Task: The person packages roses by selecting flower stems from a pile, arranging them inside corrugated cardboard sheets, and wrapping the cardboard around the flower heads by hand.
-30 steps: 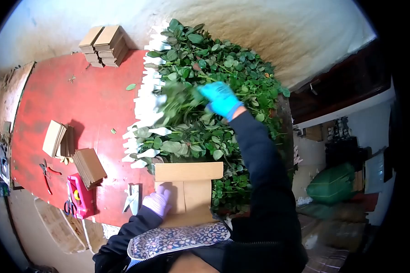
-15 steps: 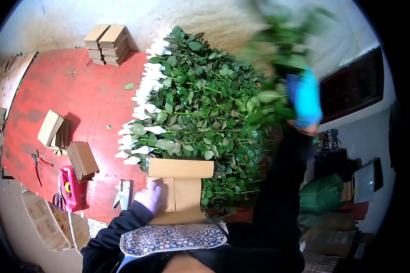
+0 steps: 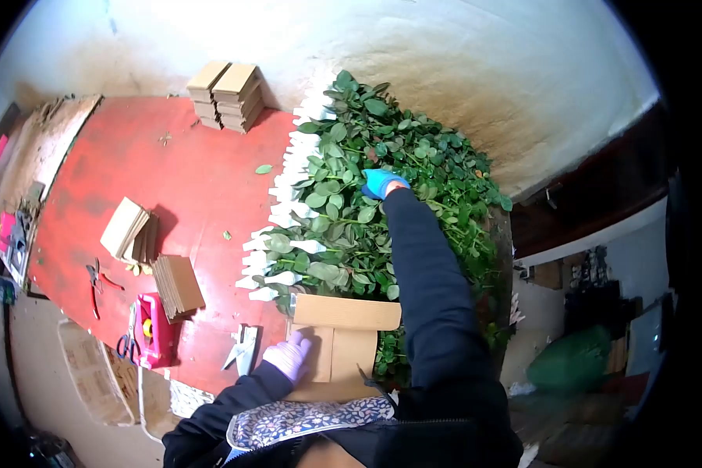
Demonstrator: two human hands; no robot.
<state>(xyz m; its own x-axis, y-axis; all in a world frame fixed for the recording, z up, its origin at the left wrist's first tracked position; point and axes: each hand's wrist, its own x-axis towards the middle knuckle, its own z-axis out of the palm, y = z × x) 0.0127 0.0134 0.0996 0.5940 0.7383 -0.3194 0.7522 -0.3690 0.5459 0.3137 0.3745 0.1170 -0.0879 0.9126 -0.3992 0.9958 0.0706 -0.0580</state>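
My left hand, in a lavender glove, rests with its fingers stretched over the left part of a brown corrugated cardboard sheet. The sheet lies in front of me with a ribbed strip across its far edge. My right hand, in a blue glove, reaches into a large pile of leafy green stems. Its fingers look closed around a leafy stem, though leaves partly cover them. White sleeves cover the left ends of the stems. A grey stapler-like tool lies left of my left hand.
On the red table stand stacks of folded cardboard, with more cardboard pieces nearer me. Red-handled pliers, a pink tape dispenser and scissors lie near the left edge. A wall rises behind.
My right hand has come down and left, from raised with leafy stems at the right to within the pile. My left hand stays on the cardboard. The whole view has shifted.
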